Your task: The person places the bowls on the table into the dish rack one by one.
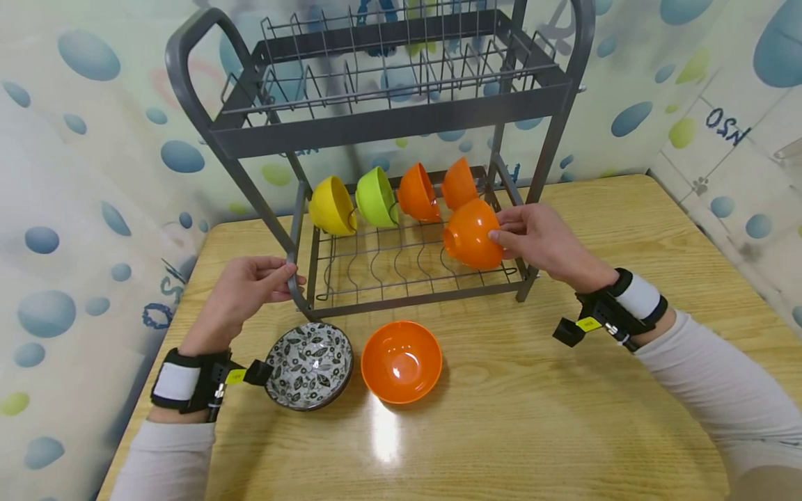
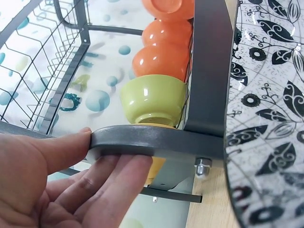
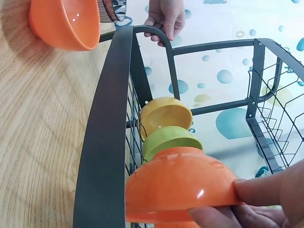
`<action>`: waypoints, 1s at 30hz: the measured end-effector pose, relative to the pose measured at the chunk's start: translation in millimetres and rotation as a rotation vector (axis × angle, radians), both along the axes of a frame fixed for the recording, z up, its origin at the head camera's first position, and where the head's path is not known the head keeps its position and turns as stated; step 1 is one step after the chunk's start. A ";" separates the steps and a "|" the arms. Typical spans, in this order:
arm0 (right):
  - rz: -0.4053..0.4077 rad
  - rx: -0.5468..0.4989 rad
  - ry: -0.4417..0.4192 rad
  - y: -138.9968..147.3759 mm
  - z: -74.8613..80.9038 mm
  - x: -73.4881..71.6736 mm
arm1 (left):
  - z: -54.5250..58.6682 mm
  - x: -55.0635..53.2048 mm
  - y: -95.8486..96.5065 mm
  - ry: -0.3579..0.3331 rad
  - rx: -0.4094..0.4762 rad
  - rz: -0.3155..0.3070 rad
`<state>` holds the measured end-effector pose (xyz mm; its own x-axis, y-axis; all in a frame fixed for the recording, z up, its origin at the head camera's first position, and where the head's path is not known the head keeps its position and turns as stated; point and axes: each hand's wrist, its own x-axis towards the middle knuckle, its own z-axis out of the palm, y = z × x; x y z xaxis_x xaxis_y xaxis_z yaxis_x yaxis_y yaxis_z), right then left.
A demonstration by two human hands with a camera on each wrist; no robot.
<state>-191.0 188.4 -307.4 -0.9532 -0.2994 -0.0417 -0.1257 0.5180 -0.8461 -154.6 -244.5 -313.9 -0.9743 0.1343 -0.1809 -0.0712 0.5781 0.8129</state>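
Between thumb and fingers, my right hand (image 1: 545,240) pinches the rim of an orange bowl (image 1: 471,235), tilted on its side at the lower tier's front right. My left hand (image 1: 253,285) grips the left upright of the grey dish rack (image 1: 388,125); the left wrist view shows the thumb on one side of the bar and fingers on the other. Behind the held bowl, a yellow bowl (image 1: 332,206), a green bowl (image 1: 376,197) and two more orange bowls (image 1: 418,193) stand tilted in a row. The held bowl partly hides the rightmost one.
On the wooden table (image 1: 532,417), in front of the rack, another orange bowl (image 1: 402,362) sits upright. Left of it are black-and-white patterned bowls (image 1: 308,365), seemingly stacked. The rack's upper tier (image 1: 388,76) has wire dividers and overhangs the lower one. Patterned wall covering (image 1: 94,174) rises behind.
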 end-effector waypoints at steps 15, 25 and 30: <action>-0.028 0.055 -0.013 0.4 0.3 -0.9 | -1.7 0.0 -2.0 -0.010 -0.003 -0.007; -0.031 0.129 0.037 -1.7 -0.9 -1.2 | -2.1 0.0 -1.7 0.002 -0.006 -0.009; -0.036 0.150 0.070 -3.0 -2.5 -1.6 | -2.1 0.5 -1.9 0.005 0.000 -0.010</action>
